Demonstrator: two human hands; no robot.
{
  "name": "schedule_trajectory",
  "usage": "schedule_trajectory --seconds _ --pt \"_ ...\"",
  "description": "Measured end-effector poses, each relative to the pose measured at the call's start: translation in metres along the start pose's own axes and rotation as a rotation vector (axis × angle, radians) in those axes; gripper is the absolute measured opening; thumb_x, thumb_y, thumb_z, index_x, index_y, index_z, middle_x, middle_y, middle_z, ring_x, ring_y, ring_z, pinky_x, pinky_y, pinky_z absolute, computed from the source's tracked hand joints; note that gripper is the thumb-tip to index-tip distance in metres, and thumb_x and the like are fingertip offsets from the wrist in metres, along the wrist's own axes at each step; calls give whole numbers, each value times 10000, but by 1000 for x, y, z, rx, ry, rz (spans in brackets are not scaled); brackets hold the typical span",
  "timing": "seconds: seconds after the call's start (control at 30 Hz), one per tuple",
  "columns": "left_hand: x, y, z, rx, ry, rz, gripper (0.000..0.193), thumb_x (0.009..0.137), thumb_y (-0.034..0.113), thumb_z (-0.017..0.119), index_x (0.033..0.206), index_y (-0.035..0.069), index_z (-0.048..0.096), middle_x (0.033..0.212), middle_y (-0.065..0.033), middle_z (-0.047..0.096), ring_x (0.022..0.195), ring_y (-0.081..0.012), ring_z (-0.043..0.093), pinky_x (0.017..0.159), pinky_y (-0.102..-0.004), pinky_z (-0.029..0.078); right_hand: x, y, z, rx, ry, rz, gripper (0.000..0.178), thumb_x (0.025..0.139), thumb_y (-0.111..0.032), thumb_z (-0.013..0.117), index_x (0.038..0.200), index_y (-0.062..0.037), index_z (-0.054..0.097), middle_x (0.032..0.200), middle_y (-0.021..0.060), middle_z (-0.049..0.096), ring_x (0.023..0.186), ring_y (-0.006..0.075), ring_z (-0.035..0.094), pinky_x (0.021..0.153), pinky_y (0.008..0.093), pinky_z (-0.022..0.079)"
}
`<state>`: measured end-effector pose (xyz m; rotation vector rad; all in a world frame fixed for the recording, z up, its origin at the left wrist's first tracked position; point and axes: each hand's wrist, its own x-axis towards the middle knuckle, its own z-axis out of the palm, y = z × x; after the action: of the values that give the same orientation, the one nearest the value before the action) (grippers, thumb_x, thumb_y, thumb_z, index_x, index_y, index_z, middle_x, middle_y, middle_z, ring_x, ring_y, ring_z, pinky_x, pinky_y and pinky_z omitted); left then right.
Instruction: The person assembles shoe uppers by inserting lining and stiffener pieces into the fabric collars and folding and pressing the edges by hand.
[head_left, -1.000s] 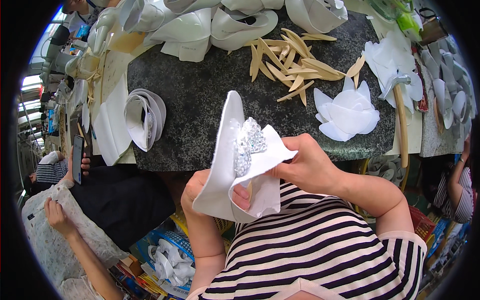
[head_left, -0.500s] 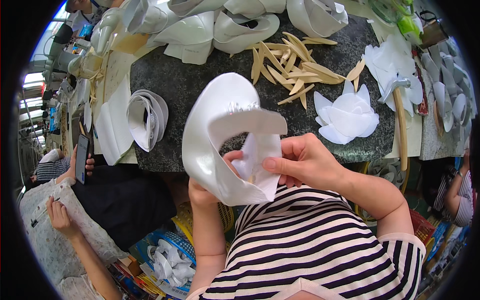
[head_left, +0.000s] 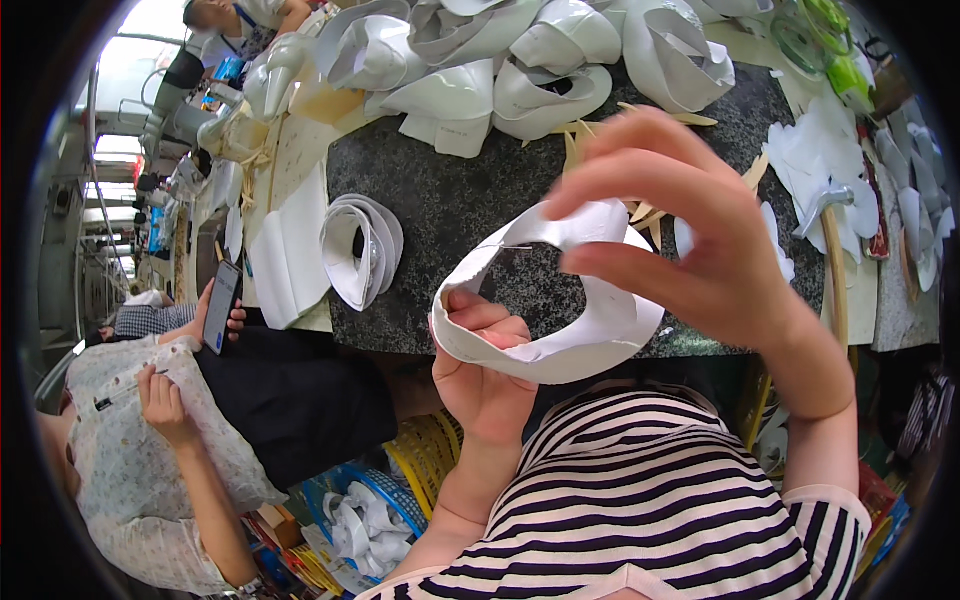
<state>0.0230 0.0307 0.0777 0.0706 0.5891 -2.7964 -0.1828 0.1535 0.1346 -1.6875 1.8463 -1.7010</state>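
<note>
A speckled dark slab bears nested white pieces, white shells and, seemingly, half-hidden tan strips.

Motion blurs the right hand, raised across a white shoe upper; whether its fingertips touch the upper's edge cannot be told. Behind that hand, much of a pile of tan leaf-shaped strips and the middle of a white petal-shaped stack are hidden. The upper's wall covers part of the left hand. The frame's top cuts off heaped uppers. At left, the dark rim crops a co-worker; the phone screen's contents are too small to tell.
</note>
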Motion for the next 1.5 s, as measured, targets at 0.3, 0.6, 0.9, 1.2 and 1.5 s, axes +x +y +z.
schedule_trajectory --seconds 0.3,0.6,0.9,1.2,1.5 --pt "5 -9 2 29 77 -44 298 923 38 637 1220 8 646 1015 -21 692 927 -178 627 1000 -325 531 50 24 15 118 -422 203 175 907 -180 707 928 -12 755 839 114 721 788 278 691 775 370 539" --pt "5 31 -20 655 -74 132 529 1033 213 573 1502 11 435 1536 -151 489 1456 -291 420 1245 -515 259 39 31 11 -72 47 -48 178 937 -180 694 991 -15 734 900 142 727 770 284 684 717 383 521" --pt "15 35 -31 1003 -146 257 502 956 87 684 1429 20 528 1481 -157 538 1414 -297 469 1228 -493 301 -11 28 45 285 -274 326 313 972 -292 710 968 13 638 776 65 597 731 147 513 676 320 445" --pt "14 28 -32 972 36 141 658 938 155 727 1496 5 410 1517 -141 489 1410 -277 475 1209 -484 349 -13 33 48 272 -274 354 280 971 -284 701 954 -14 630 711 100 537 657 192 492 613 341 425" --pt "10 37 -53 1109 -210 169 539 902 87 753 1405 64 563 1432 -108 587 1370 -257 519 1201 -460 363 -4 31 55 108 -345 371 196 934 -198 736 993 -15 699 797 97 663 708 179 609 661 328 486"
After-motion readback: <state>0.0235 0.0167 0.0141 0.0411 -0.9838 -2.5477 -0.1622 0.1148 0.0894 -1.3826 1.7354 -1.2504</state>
